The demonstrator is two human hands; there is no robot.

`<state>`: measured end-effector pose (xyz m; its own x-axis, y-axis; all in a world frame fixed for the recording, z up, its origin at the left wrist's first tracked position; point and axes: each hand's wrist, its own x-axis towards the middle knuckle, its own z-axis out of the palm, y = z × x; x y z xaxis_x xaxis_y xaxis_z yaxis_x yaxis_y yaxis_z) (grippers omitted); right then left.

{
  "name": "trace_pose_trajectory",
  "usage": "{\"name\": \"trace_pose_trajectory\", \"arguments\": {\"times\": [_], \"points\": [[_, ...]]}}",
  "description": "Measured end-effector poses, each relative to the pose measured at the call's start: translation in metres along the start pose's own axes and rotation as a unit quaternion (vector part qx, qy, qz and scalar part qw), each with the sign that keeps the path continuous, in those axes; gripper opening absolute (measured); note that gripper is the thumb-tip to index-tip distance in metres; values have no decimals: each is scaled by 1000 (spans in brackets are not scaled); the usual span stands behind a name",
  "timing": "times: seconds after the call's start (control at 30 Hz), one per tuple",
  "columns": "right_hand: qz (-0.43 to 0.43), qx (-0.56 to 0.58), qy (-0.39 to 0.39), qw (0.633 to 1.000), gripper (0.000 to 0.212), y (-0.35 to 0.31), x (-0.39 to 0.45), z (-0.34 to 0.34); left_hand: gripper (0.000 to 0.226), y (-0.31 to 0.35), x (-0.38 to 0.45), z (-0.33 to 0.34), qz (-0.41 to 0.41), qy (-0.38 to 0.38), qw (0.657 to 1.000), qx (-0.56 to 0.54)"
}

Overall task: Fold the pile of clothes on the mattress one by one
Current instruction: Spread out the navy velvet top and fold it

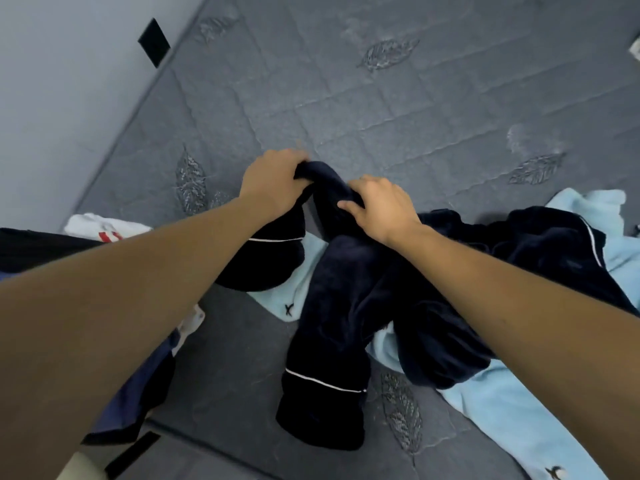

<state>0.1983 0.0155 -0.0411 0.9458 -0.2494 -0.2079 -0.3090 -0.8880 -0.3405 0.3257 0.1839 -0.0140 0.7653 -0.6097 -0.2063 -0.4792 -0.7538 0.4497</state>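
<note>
Dark navy velvet trousers [343, 299] with white piping at the cuffs lie crumpled on the grey quilted mattress [346, 105]. My left hand [273, 181] grips a bunched fold of the navy fabric at its far end. My right hand [377, 206] grips the same fabric just to the right, thumb pressed into the cloth. One cuffed leg [322, 407] trails toward me. A second navy garment [554, 251] with white piping lies at the right. Under them spreads a light blue garment [519, 407] with small dark marks.
A white cloth with red marks [100, 226] and dark clothes [34, 244] lie at the left edge, by a pale wall [52, 98]. More dark blue clothing [138, 393] sits under my left forearm. The mattress's near edge runs along the bottom left.
</note>
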Motion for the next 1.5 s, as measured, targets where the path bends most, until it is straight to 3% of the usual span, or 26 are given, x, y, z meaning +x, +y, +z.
{"name": "trace_pose_trajectory", "arguments": {"times": [0.27, 0.37, 0.43, 0.5, 0.57, 0.67, 0.83, 0.93, 1.0, 1.23, 1.5], "points": [[63, -50, 96, 992, 28, 48, 64, -44, 21, 30, 93, -14, 69, 89, 993, 37], [119, -64, 127, 983, 28, 62, 62, -45, 29, 29, 87, -1, 49, 143, 988, 17], [94, -69, 129, 985, 35, 63, 50, -35, 25, 22, 58, 18, 23, 124, 991, -40], [-17, -47, 67, 996, 38, 56, 36, -21, 16, 17, 18, 42, -28, 63, 993, -96], [-124, -24, -60, 990, 42, 47, 21, -2, 19, 17, -23, 68, -88, -21, 986, -141], [-173, -54, -209, 961, 51, 40, 11, 19, 31, 27, -69, 102, -135, -126, 964, -191], [-196, -211, -241, 927, 52, 46, 19, 19, 41, 35, -81, 124, -173, -126, 947, -239], [-183, -245, -260, 916, 33, 51, 15, 9, 32, 38, -85, 116, -169, -90, 936, -296], [-181, -232, -238, 926, 20, 58, 10, -6, 25, 41, -90, 104, -166, -53, 930, -323], [-182, -168, -73, 966, 27, 80, -20, -99, 38, 64, -91, 24, -102, 14, 940, -324], [-68, -43, 59, 995, 32, 91, -78, -271, 31, 132, -97, -119, -7, 92, 968, -234]]}}
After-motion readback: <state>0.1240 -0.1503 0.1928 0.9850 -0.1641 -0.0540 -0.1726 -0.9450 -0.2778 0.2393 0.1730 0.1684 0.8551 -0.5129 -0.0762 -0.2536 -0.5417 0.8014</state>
